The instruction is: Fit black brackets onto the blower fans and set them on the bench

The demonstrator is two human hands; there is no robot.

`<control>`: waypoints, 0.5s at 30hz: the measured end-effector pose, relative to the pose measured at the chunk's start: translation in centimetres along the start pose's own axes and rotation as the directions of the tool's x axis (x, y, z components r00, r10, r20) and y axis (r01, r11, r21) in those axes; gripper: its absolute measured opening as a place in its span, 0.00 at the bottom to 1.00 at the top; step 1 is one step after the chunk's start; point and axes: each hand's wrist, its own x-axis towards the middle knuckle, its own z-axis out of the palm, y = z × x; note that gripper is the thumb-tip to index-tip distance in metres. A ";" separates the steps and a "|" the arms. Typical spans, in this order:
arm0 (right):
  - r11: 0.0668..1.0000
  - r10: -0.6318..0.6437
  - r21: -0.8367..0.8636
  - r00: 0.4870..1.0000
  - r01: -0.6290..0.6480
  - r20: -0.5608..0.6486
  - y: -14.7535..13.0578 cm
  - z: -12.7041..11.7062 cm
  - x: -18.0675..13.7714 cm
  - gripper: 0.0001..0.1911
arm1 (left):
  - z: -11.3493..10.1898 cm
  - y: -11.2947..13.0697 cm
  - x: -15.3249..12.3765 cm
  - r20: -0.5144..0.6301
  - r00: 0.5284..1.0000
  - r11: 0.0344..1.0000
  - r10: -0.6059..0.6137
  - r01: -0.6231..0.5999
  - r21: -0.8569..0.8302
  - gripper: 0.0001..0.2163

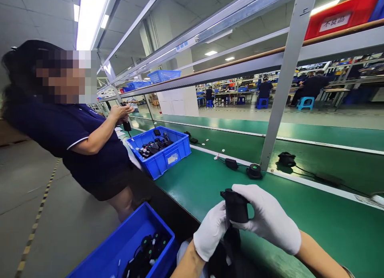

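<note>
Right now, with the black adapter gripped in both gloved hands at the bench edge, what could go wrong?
The black adapter sits pinched between the left hand and right hand near the green bench edge; a slip could drop it toward the floor or the blue bin below. Its dangling cord may snag. The co-worker stands close on the left.

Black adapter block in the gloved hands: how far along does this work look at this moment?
Done: finished-looking units, a round puck and another, lie with cables on the green belt. In hand: the left hand and right hand both grip the black adapter block. Left: more black parts wait in the near blue bin; a co-worker handles one beside a second blue bin.
</note>
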 end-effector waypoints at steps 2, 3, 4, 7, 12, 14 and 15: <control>0.994 -0.110 0.011 0.990 0.111 -0.092 -1.2 -1.1 -1.0 0.25 | 0.2 1.4 -0.5 0.033 0.999 1.000 0.018 -0.018 0.016 0.19; 0.992 -0.114 0.041 0.985 0.120 -0.131 -1.6 -1.4 -1.6 0.27 | 0.0 1.7 -0.6 0.030 0.999 1.000 0.016 -0.017 0.013 0.18; 0.991 -0.078 0.095 0.984 0.094 -0.161 -1.8 -1.6 -2.2 0.29 | -0.3 1.7 -0.7 0.002 1.000 1.000 0.013 -0.013 -0.004 0.17; 0.935 0.106 0.353 0.971 -0.024 -0.214 -1.7 -1.3 -4.1 0.33 | -0.3 0.4 -0.6 -0.110 0.993 0.990 -0.051 0.035 -0.140 0.19; 0.612 0.417 0.787 0.876 -0.075 -0.242 -0.7 -0.6 -5.5 0.39 | 4.8 -4.8 -2.2 0.341 0.849 0.757 -0.404 0.519 -0.396 0.47; 0.520 0.485 0.852 0.841 -0.059 -0.238 -0.2 -0.8 -5.7 0.39 | 7.4 -6.5 -3.4 0.518 0.749 0.581 -0.412 0.654 -0.484 0.51; 0.503 0.501 0.863 0.830 -0.048 -0.245 0.1 -1.1 -5.9 0.39 | 8.5 -6.9 -3.9 0.553 0.739 0.514 -0.384 0.669 -0.537 0.51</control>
